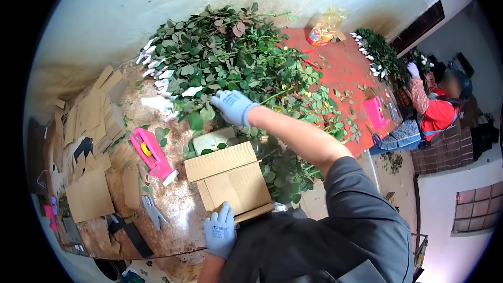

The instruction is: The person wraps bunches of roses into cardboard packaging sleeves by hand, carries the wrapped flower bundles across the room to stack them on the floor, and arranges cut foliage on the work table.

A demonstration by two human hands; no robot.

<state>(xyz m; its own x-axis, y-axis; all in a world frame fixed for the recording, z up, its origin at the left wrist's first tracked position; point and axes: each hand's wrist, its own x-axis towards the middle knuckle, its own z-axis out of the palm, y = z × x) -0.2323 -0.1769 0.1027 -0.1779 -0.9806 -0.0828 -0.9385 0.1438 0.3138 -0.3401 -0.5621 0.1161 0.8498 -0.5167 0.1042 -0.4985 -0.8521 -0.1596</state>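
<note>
My right hand (233,107), in a light blue glove, reaches over the leafy pile with its fingers closed around a rose stem (201,112), partly hidden by leaves. To its left is a blurred white-wrapped bud (157,104). Beneath lies a big heap of leafy rose stems (220,55), several white-sleeved heads lined up at its left end. My left hand (220,233), gloved alike, has its fingers stretched out and lying on the near left edge of a folded cardboard piece (230,178). That cardboard has a raised flap on its far side.
On the brown tabletop (181,225) are a pink tape dispenser (151,153), a grey stapler-like tool (153,211) and stacked cardboard sheets (86,118). A red table (340,65) bears a bright packet (320,34) and another pink dispenser (375,112). A co-worker (437,112) handles flowers at right.
</note>
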